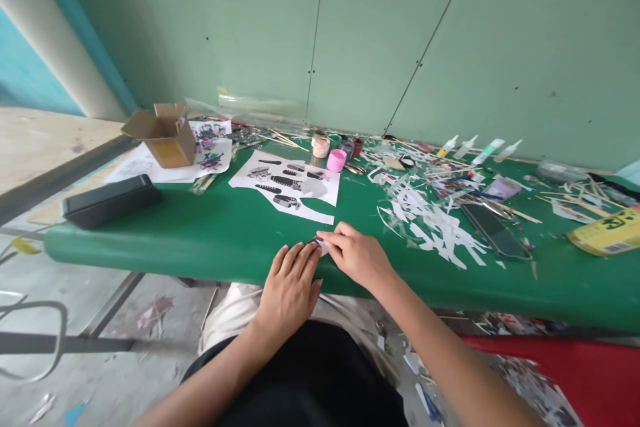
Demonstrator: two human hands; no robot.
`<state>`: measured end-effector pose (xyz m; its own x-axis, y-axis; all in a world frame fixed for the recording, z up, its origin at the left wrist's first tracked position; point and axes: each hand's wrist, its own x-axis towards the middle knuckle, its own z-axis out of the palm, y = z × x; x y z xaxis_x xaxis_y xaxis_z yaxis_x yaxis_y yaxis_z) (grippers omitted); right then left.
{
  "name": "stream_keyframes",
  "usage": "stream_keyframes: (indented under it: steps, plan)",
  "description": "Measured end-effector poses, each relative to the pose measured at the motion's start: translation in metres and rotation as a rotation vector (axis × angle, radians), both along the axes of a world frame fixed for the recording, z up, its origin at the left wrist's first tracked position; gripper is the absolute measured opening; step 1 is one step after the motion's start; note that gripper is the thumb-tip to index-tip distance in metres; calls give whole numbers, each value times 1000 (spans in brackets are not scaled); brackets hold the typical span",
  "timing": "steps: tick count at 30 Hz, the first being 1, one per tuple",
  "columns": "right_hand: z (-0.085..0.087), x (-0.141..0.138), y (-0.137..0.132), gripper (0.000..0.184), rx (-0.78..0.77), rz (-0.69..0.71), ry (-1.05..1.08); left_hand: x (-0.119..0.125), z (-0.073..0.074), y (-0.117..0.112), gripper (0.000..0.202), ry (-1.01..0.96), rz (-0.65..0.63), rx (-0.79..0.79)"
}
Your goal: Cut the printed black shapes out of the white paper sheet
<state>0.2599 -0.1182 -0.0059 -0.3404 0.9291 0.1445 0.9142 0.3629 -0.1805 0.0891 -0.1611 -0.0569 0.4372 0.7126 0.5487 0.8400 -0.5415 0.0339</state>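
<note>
My left hand (294,280) rests palm down near the table's front edge, fingers close together. Its fingertips press on a small printed paper piece (323,247), white with a dark patch. From the other side, my right hand (357,255) closes its fingers on the same piece, index finger pointing left across it. Most of the piece is hidden under the fingers. Just beyond the hands lies a cut white sheet (313,210) with black printed shapes. White paper scraps (440,230) are heaped to the right.
The green table (200,240) holds an open cardboard box (173,147), a dark grey case (111,201), a pink paint pot (337,160), a dark phone (495,232), several glue bottles (487,151) and a yellow packet (607,232). A green panel wall (360,33) stands behind.
</note>
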Motion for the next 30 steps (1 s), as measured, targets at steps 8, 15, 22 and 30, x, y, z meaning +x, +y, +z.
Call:
stream_keyframes:
  steps: [8,15,22,30]
  plan:
    - [-2,2,2,38,13,24,-42,-1,0,0,44,3,-3,10]
    - [9,1,5,41,15,100,-229,-1,-2,0,43,18,8,26]
    - [17,-7,-4,41,1,87,-376,1,-2,-2,43,55,41,28]
    - [11,-16,-17,44,-23,-8,-398,1,-2,-1,42,54,31,62]
